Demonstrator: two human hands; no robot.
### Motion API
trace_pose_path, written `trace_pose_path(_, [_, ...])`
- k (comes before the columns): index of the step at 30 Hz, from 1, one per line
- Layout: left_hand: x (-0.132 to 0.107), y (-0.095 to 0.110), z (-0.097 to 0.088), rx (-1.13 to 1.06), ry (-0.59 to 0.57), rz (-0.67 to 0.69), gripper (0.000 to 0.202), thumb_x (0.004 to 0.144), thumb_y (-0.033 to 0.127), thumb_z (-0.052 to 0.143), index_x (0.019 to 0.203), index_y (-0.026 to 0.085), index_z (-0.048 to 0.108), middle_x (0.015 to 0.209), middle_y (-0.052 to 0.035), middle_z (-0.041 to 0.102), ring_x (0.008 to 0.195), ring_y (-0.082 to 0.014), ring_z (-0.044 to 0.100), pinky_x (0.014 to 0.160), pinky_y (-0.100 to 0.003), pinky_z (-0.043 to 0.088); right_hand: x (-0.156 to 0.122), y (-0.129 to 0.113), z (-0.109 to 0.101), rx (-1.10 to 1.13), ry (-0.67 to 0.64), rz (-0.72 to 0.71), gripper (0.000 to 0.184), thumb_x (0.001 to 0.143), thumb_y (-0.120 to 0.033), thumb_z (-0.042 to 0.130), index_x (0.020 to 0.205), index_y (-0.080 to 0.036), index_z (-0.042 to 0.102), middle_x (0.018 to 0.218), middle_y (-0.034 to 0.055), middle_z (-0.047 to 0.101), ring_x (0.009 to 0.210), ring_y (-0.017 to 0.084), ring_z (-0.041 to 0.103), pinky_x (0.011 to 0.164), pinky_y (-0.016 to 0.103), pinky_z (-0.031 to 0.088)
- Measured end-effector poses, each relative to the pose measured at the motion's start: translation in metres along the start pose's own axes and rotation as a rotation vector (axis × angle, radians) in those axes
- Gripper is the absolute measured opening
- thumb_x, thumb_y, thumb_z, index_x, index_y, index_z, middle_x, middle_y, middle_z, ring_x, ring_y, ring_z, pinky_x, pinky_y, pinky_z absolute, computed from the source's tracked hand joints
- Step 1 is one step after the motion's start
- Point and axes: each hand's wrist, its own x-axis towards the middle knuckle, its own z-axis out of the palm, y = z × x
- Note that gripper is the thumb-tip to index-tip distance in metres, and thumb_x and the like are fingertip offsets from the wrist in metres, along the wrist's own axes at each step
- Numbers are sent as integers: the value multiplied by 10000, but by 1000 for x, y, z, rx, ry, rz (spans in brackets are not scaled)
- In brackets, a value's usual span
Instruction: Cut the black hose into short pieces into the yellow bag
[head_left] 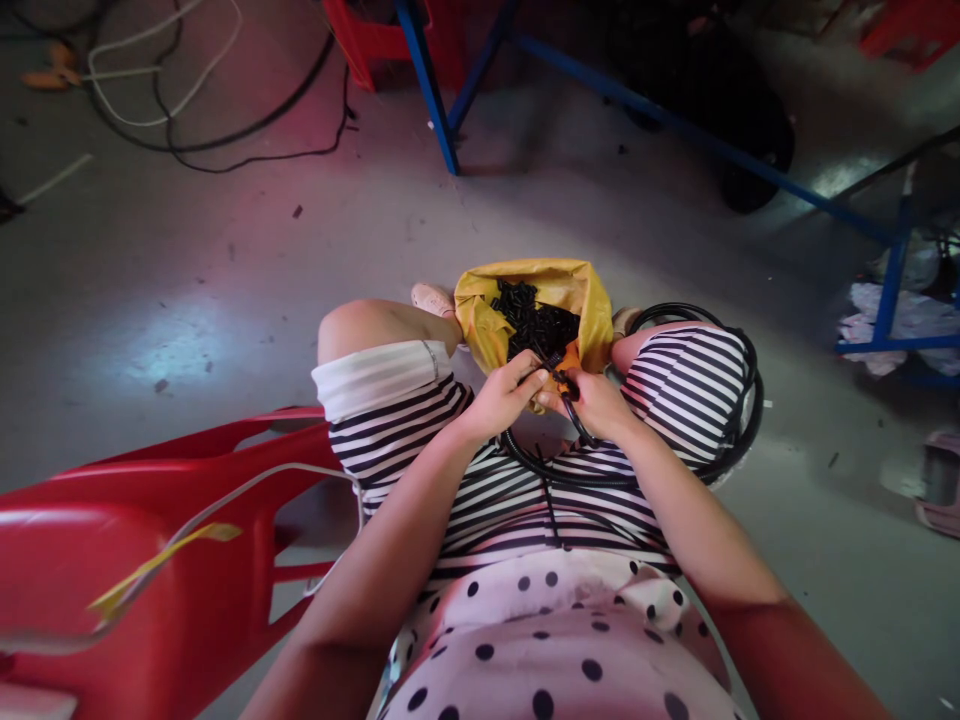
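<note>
In front of me a yellow sack (480, 325) stands open between my feet, with many small black tube-like pieces (536, 318) inside. My left hand (508, 396) and my right hand (594, 402) meet at the sack's near rim. Fingers of both are closed round the end part of a black corrugated cable (581, 425). An orange thing (564, 372) shows between the hands; whether it is held or lies in the sack I cannot tell. From there the cable loops across my lap and round my right knee. Just what the fingertips pinch is too small to make out.
At my left stands a red plastic stool (180, 560) with a white cord (247, 480) over it. Ahead is a blue metal frame (427, 85) with another red stool (375, 45) behind. Loose cables (255, 125) lie at the upper left; plastic bags (915, 312) at the right.
</note>
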Motion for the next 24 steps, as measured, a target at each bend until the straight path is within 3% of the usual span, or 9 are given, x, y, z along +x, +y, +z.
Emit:
trace_pose_path(8, [-1,6,-1,-42,17,-26,328,898,499,624,825,203,504,605,67,409,537,-89,390,495,-197,313,0,0,-1,-14,29,-10,528,873,-703,588,972,-201,718,859,112,753,791,246,687,602,283,305])
trace_pose_path(14, [-1,7,1,-149,-22,-119,383,880,557,631,881,203,486,560,105,364,442,-55,313,430,-182,262,4,1,0,15,101,31,517,841,-697,623,817,-190,723,733,93,716,702,210,644,593,275,304])
trace_pose_path(17, [0,7,4,-178,-41,-172,376,851,534,662,868,197,496,559,107,372,421,-41,301,404,-171,239,5,0,-1,139,159,14,508,808,-688,658,745,-185,691,674,53,670,644,170,585,580,261,306])
trace_pose_path(21, [1,11,4,-277,58,-237,211,844,379,613,884,199,509,572,88,424,408,-47,316,374,-163,235,6,2,1,355,190,4,511,750,-679,701,702,-176,621,640,0,601,613,133,504,571,244,315])
trace_pose_path(24, [-1,14,0,-333,21,-268,140,818,306,572,890,192,532,587,65,469,419,-60,369,368,-157,270,7,4,6,548,191,-19,474,735,-634,725,792,-172,633,698,-8,615,656,135,522,613,236,381])
